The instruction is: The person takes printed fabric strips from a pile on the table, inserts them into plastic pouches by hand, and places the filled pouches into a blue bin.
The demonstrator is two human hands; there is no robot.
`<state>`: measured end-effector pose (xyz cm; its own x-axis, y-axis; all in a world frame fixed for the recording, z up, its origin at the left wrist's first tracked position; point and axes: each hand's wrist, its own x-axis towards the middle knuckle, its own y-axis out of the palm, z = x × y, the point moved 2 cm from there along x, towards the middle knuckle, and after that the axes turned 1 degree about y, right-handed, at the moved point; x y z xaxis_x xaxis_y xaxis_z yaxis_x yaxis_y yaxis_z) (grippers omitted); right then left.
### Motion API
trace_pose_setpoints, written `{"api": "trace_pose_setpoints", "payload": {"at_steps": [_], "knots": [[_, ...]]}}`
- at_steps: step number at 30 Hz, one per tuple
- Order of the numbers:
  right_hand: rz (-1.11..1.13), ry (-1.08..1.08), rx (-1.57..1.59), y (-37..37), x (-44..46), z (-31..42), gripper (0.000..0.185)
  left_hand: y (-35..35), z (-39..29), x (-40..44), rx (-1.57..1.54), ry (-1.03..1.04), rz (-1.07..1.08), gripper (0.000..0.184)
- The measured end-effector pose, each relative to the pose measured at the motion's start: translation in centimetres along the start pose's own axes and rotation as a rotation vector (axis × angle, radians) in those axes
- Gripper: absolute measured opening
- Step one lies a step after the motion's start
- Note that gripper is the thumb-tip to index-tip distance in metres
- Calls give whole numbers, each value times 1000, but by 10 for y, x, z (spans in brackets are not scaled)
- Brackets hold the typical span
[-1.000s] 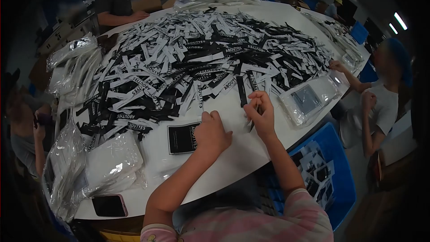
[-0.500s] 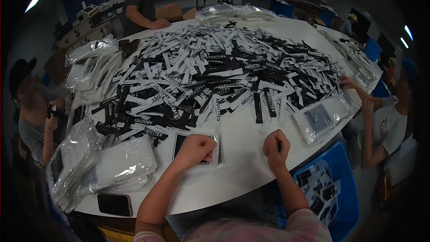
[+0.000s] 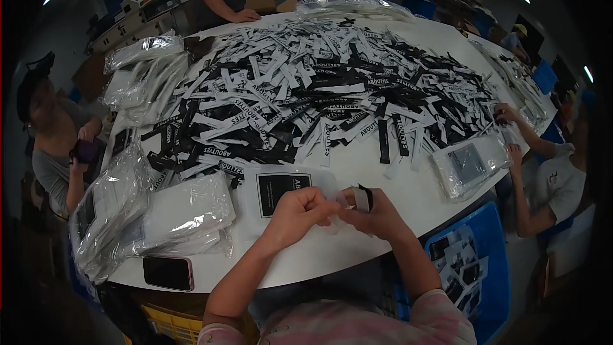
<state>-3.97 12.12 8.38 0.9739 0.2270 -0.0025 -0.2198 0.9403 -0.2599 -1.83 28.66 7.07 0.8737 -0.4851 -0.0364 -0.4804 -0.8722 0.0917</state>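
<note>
A white plastic bag (image 3: 252,217) with a black printed panel lies on the table in front of me. My left hand (image 3: 299,216) is closed, its fingers pinching the bag's right-hand edge. Close beside it, my right hand (image 3: 377,216) is also closed, fingertips near the same edge, with a small black-and-white packet (image 3: 364,198) held between the fingers. Where the two hands meet, the fingertips partly hide the bag's edge. Beyond them spreads a big heap of black and white stick packets (image 3: 319,99), many printed "ABOUTYES".
Stacks of filled clear bags (image 3: 185,207) lie to my left, by a phone (image 3: 168,273). Another bag stack (image 3: 469,163) lies right. A blue bin (image 3: 495,268) with printed packs stands below the table's right edge. Co-workers sit left and right; another person stands at the far side.
My right hand has moved left to meet my left hand at the bag's edge. The bag has shifted, showing more of its black panel. The view has tilted slightly.
</note>
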Motion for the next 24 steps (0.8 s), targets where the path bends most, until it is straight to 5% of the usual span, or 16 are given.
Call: {"api": "trace_pose_setpoints", "payload": {"at_steps": [3, 5, 8, 12, 15, 17, 18, 20, 24], "knots": [[0, 234, 28, 2, 1, -2, 19, 4, 6, -1, 343, 224, -67, 22], [-268, -205, -398, 9, 5, -8, 17, 15, -5, -6, 546, 302, -140, 20], [-390, -364, -446, 15, 9, 0, 17, 25, -9, -13, 748, 350, -256, 13], [-565, -422, -569, 15, 16, -5, 17, 29, -3, -25, 991, 478, -419, 18], [-429, -377, -561, 7, 11, 11, 14, 22, -19, -33, 1062, 407, -376, 23], [-260, -342, -444, 2, 5, 21, 14, 25, -48, -34, 1305, 684, -403, 63], [-96, -318, -316, 2, 3, 22, 13, 22, -45, -33, 1299, 678, -399, 63], [-165, -423, -189, 1, 5, 24, 9, 16, -37, -28, 1151, 657, -236, 97], [-460, -438, -110, -27, -15, 35, 8, 12, -42, -29, 1148, 606, -291, 100]]}}
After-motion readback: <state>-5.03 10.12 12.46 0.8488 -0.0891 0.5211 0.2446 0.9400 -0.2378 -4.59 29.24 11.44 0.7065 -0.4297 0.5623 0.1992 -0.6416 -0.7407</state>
